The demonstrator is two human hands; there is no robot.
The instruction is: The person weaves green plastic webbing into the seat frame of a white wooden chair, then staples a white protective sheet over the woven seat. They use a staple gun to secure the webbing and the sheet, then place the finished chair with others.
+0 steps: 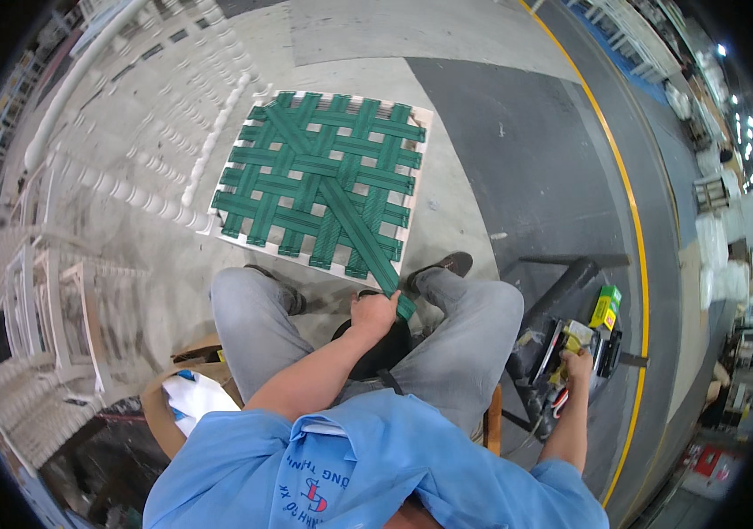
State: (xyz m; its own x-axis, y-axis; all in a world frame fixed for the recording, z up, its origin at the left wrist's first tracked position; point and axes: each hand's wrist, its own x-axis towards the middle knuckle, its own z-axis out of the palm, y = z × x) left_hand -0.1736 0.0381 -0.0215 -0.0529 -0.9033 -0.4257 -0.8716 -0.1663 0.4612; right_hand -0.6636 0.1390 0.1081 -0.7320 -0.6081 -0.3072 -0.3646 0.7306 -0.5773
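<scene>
A white chair frame with turned spindles carries a seat of woven green webbing (332, 167), with one strap (354, 231) running diagonally over the weave. My left hand (374, 316) is closed on this webbing strap at the seat's near corner, pulled toward me; a loose end hangs beside my fingers. Out to the right, my right hand (576, 363) has its fingers curled round a yellowish tool (577, 337) on a dark stand. What kind of tool it is cannot be made out.
The dark stand (535, 353) also holds a green-and-yellow box (606, 307) and other tools. An open cardboard box (160, 410) stands at my left, near several white chair frames (67, 309). A yellow floor line (630, 198) runs along the right.
</scene>
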